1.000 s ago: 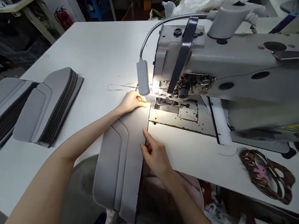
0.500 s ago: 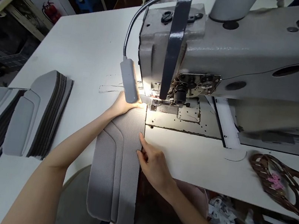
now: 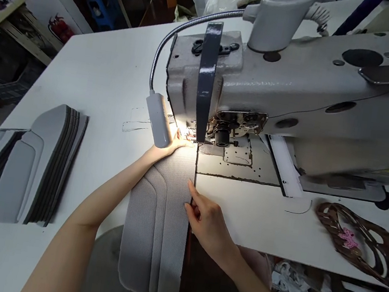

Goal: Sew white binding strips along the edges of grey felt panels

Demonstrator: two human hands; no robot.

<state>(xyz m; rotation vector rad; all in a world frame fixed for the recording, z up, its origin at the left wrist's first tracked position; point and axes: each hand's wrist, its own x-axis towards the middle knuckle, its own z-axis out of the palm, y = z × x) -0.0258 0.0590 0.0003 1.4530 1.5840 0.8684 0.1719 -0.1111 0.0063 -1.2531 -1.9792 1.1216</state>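
A grey padded fabric panel (image 3: 174, 221) with curved seams runs from under the sewing machine's needle area (image 3: 195, 139) down over the table's front edge. My left hand (image 3: 170, 147) lies at its far end, fingers stretched and spread beside the presser foot. The lamp head hides part of that hand. At the panel's right edge is my right hand (image 3: 208, 221), index finger and thumb on the fabric edge and the other fingers curled in. Whether those curled fingers reach beneath the panel is hidden.
A gooseneck lamp (image 3: 159, 121) lights the needle. To the left on the white table (image 3: 107, 69) stand two stacks of similar grey panels (image 3: 15, 182). A brown openwork piece (image 3: 358, 244) with a pink bow lies right of the machine bed. Scraps (image 3: 293, 288) fill the space below.
The panel's far end has moved slightly further toward the needle, with both hands alongside it. The whole view has also shifted a little.
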